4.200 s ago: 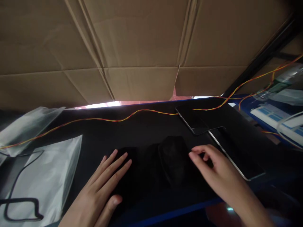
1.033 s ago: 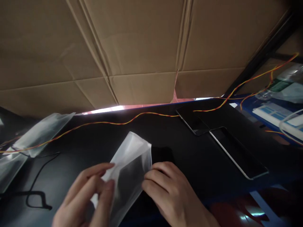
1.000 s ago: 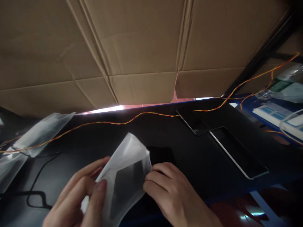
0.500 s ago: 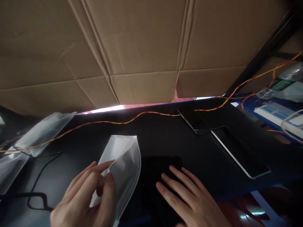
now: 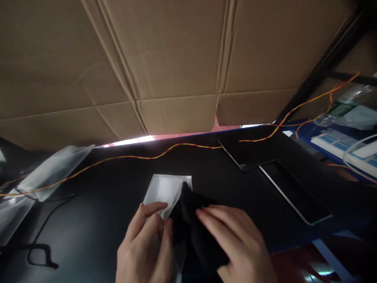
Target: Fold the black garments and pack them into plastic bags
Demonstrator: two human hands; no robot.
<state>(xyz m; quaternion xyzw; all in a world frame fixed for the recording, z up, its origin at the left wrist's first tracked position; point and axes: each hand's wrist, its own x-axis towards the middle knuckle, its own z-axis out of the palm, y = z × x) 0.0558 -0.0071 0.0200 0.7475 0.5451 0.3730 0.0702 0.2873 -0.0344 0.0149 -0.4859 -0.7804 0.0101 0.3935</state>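
Note:
A frosted translucent bag (image 5: 165, 188) lies near the front middle of the black tabletop, pinched at its edge by my left hand (image 5: 150, 239). My right hand (image 5: 235, 236) grips a soft black cloth-like item (image 5: 197, 228), its fingers over the top of it. The upper tip of the black item touches the right side of the bag, by the opening. Whether any of it is inside the bag is hard to tell.
Two dark phones (image 5: 240, 153) (image 5: 294, 190) lie at the right. A red-yellow twisted wire (image 5: 147, 158) crosses the black table (image 5: 103, 220). More bags (image 5: 50, 173) and a black cable (image 5: 47, 251) are at the left. Cardboard (image 5: 176, 51) stands behind; a bottle (image 5: 341, 108) is far right.
My left hand and the bag have moved right. My right hand, flat with spread fingers before, has closed on the black item and lifted it against the bag.

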